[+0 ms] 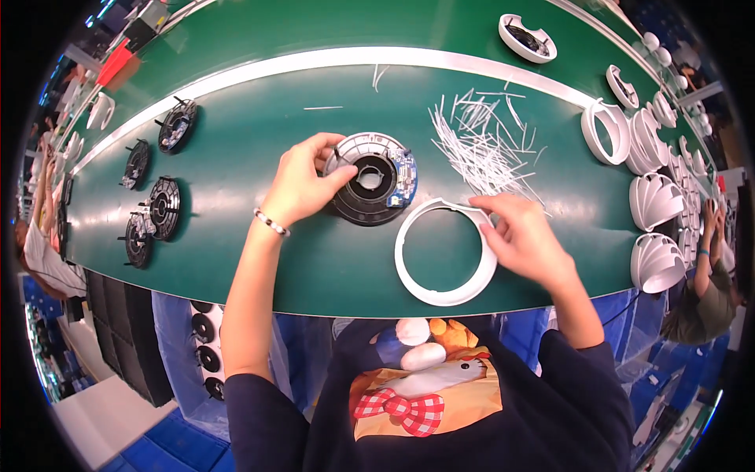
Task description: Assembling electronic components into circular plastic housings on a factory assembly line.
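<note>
My left hand point(305, 179) is closed on the left rim of a round black housing point(358, 206), its thumb reaching over the top toward the central hole. A blue circuit board point(403, 179) curves along the housing's right side. To the right, my right hand point(525, 236) grips a white plastic ring point(406, 267) by its upper right edge, thumb and fingers on either side of the rim. The ring stands tilted at the table's near edge, apart from the black housing. Just beyond it lies a loose heap of thin white strips point(484, 149).
Several black housings point(165, 208) stand at the left of the green table point(314, 267). Stacked white rings point(657, 200) line the right. Past a white rail point(314, 58), a white ring with a black part inside point(527, 39) lies farther off. Other people point(708, 291) work at the sides.
</note>
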`<state>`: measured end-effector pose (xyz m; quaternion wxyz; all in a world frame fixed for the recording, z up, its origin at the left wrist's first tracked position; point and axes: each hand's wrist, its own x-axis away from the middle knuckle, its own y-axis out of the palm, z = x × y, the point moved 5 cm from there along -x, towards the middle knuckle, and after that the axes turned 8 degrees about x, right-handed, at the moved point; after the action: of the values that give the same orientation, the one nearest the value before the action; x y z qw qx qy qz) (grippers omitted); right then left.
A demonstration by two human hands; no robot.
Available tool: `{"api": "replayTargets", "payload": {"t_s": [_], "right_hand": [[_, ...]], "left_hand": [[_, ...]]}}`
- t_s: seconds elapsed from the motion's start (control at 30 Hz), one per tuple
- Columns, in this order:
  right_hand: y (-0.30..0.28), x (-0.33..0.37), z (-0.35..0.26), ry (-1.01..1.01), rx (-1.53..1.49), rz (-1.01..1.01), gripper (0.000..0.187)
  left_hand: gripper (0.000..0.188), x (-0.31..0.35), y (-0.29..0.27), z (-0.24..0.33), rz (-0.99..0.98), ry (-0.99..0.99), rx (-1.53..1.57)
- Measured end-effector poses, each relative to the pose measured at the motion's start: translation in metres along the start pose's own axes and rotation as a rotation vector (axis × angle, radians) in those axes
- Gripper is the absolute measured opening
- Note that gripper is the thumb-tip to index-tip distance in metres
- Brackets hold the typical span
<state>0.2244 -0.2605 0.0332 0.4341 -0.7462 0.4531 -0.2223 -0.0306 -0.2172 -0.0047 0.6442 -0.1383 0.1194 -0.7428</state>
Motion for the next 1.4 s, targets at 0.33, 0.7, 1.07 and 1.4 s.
{"api": "replayTargets", "payload": {"t_s": [0.33, 0.7, 1.07, 1.4], "right_hand": [[0.032, 0.023, -0.061, 0.093, 0.245, 0.078, 0.112], [0.038, 0.006, -0.066, 0.022, 0.234, -0.219, 0.111], [0.015, -0.04, -0.05, 0.005, -0.076, 0.515, 0.112], [0.025, -0.045, -0.062, -0.117, -0.184, 0.379, 0.115]], "left_hand": [[0.025, -0.023, 0.009, 0.004, 0.052, 0.031, 0.506], [0.021, -0.018, 0.001, -0.003, 0.151, 0.149, 0.554], [0.029, 0.0, 0.038, 0.01, 0.125, 0.193, 0.837], [0.073, 0.01, 0.055, 0.03, -0.443, -0.18, 1.551]]}}
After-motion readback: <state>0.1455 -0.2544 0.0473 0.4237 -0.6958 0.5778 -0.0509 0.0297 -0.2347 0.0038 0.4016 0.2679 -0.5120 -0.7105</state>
